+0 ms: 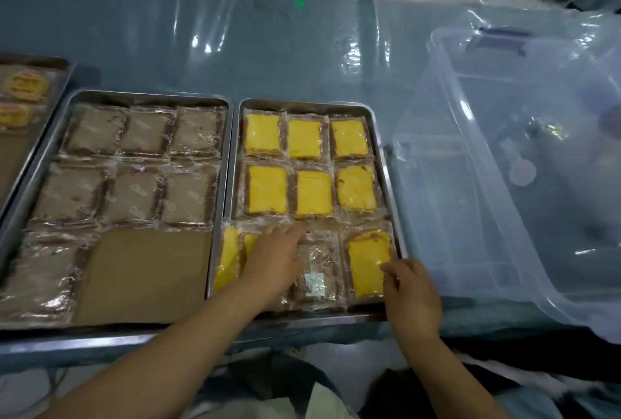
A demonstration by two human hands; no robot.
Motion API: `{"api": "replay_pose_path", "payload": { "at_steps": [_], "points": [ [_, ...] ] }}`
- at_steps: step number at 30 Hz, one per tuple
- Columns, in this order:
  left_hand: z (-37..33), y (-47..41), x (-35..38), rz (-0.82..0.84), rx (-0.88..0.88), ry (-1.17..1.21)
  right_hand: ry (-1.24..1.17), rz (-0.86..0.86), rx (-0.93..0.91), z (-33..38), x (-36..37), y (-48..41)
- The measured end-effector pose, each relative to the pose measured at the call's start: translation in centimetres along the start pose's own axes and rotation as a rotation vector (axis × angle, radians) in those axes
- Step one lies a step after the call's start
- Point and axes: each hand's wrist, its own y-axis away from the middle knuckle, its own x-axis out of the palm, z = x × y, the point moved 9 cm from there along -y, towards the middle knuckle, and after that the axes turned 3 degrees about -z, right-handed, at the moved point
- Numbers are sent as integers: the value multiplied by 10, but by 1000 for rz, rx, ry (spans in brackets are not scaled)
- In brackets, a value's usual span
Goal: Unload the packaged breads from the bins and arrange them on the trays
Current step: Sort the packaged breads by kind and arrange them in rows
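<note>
Two metal trays lie side by side. The right tray [386,163] holds rows of yellow packaged breads [267,188]. In its front row, my left hand [274,260] rests flat with straight fingers on a yellow package [228,257] at the front left. Beside it lies a package turned face down [319,270], showing a label. My right hand [410,287] touches the near edge of the front right yellow package [366,260] with its fingertips. The left tray [148,96] holds brown packaged breads [134,195], with bare brown liner at its front.
A clear plastic bin [497,156] stands on its side to the right of the trays, with no breads visible inside. A third tray [65,76] with yellow round packages sits at the far left. Clear plastic sheeting covers the blue table beyond.
</note>
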Motion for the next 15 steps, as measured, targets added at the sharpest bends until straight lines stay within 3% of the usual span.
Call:
{"api": "replay_pose_path", "payload": {
  "at_steps": [4,9,13,15],
  "points": [
    [1,-9,11,60,33,-172,269,-51,-223,22,-6,-5],
    [1,-16,17,77,15,-238,393,142,-444,39,17,1],
    [-1,-17,17,104,-18,-190,365,267,-408,32,32,-4],
    [-5,-18,15,127,-47,-44,253,330,-329,28,36,-7]
  ]
}}
